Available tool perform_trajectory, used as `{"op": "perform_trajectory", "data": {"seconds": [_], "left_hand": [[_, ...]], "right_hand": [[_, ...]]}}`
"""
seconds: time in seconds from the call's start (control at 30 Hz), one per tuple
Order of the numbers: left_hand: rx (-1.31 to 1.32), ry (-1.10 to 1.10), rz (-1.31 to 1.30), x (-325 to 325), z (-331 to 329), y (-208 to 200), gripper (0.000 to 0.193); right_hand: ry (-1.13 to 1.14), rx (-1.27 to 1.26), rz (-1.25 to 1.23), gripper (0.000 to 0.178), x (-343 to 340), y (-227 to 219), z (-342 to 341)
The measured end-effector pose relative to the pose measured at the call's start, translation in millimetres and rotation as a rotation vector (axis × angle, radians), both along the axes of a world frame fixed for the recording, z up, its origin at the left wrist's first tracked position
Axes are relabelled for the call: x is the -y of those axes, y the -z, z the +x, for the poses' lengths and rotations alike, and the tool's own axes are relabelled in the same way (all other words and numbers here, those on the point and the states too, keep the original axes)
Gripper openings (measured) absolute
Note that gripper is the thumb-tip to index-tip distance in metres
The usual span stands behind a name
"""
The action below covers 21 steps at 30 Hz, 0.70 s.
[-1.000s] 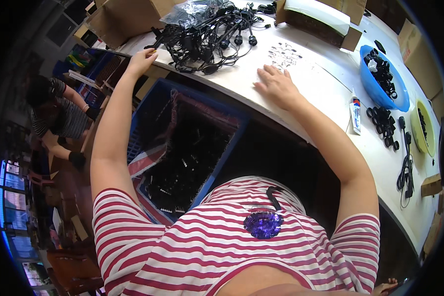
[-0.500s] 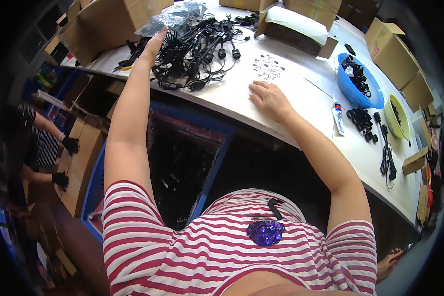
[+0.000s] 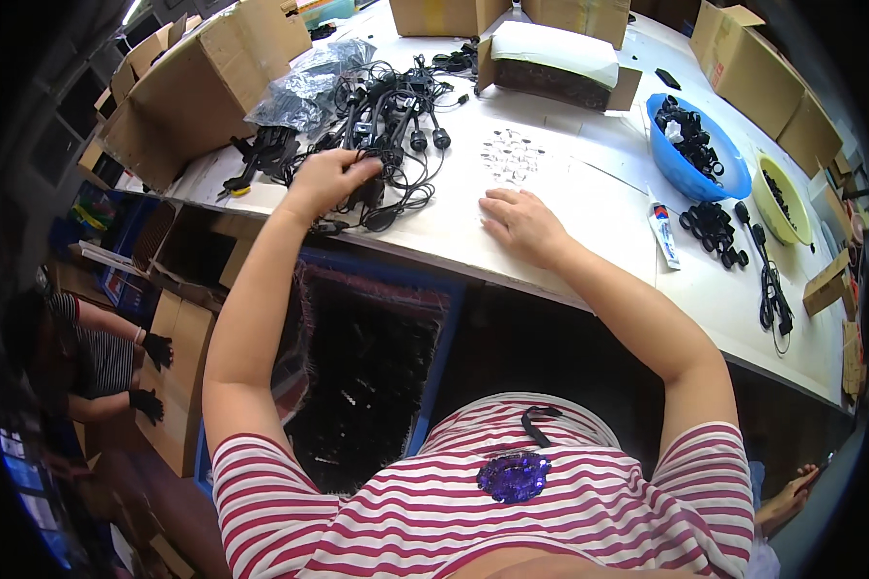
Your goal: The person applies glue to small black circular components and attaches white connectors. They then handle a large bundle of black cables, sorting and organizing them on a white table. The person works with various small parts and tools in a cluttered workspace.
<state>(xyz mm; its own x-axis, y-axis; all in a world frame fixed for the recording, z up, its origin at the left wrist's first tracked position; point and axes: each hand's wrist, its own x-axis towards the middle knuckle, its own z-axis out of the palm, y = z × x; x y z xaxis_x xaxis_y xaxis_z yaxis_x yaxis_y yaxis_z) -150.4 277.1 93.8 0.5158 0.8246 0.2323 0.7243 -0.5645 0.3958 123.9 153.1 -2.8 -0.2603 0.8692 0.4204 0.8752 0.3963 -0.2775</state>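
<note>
My left hand [image 3: 330,183] is at the near side of a tangled pile of black cables [image 3: 396,125] with round black sockets. Its fingers curl down over the cables, and their tips are partly hidden among them. My right hand [image 3: 523,224] lies flat on the white table [image 3: 434,241], palm down, holding nothing. Just beyond its fingertips is a cluster of small, thin ring-like pieces [image 3: 512,157], some with dark marks. A white and blue tube [image 3: 663,236] lies to its right.
A blue basin [image 3: 695,145] and a yellow basin [image 3: 780,198] hold black parts. Black rings [image 3: 713,232] and a cable [image 3: 770,299] lie beside them. Cardboard boxes [image 3: 203,87] line the back. Clear plastic bags [image 3: 309,87] adjoin the pile. A co-worker's gloved hands [image 3: 154,352] rest on a carton.
My left hand has drawn back from the far side of the cable pile to its near side, its fingers now curled down. The right hand stays flat on the table. The view has shifted.
</note>
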Motion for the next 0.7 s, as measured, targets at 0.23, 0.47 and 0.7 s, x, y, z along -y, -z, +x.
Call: {"op": "perform_trajectory", "data": {"seconds": [0.23,0.47,0.7], "left_hand": [[0.629,-0.224,-0.106,-123.5,-54.3,4.4,0.036],[0.062,-0.339,-0.540,-168.9,-29.6,12.0,0.082],[-0.057,-0.302,-0.728,-174.0,-8.3,18.7,0.086]], "right_hand": [[0.049,-0.422,-0.128,0.032,-40.4,-23.1,-9.5],[0.276,-0.823,-0.244,0.064,-151.5,-24.9,-67.0],[0.256,-1.058,-0.442,0.084,-173.3,-29.0,-109.2]]}}
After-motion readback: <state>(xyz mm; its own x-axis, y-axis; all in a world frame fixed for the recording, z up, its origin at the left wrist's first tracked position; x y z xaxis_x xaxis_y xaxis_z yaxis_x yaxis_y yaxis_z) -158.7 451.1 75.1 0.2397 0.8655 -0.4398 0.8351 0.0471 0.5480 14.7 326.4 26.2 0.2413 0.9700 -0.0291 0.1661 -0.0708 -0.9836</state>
